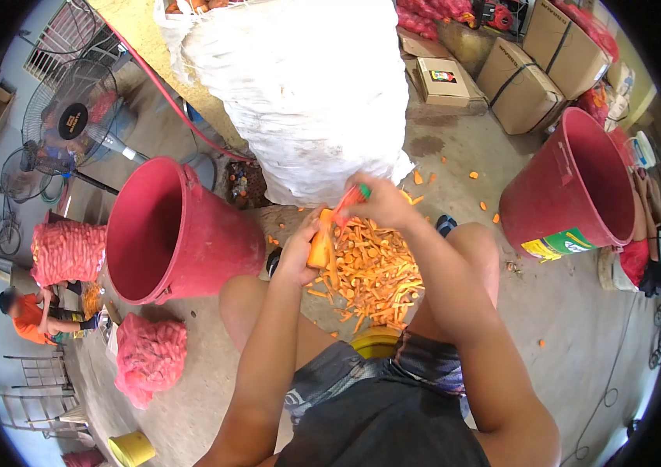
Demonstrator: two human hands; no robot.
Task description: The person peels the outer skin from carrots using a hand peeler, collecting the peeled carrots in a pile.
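Observation:
My left hand [297,251] is closed around a thick orange carrot [319,244], which is held upright between my knees. In my right hand [382,204] is a peeler [344,208] with a red and green body, and its working end lies against the carrot's upper right side. The blade itself is too small to make out. Below both hands a heap of carrot peelings and cut ends [377,268] covers the floor. A large white sack [315,101] stands just beyond my hands, with orange-brown produce at its top left.
Tall red bins stand at my left [217,241] and right [525,194]. A pink mesh bag [151,354] lies at lower left, near a yellow bucket [133,449]. A fan [73,121] and cardboard boxes [511,86] are further back. Another person [31,315] sits far left.

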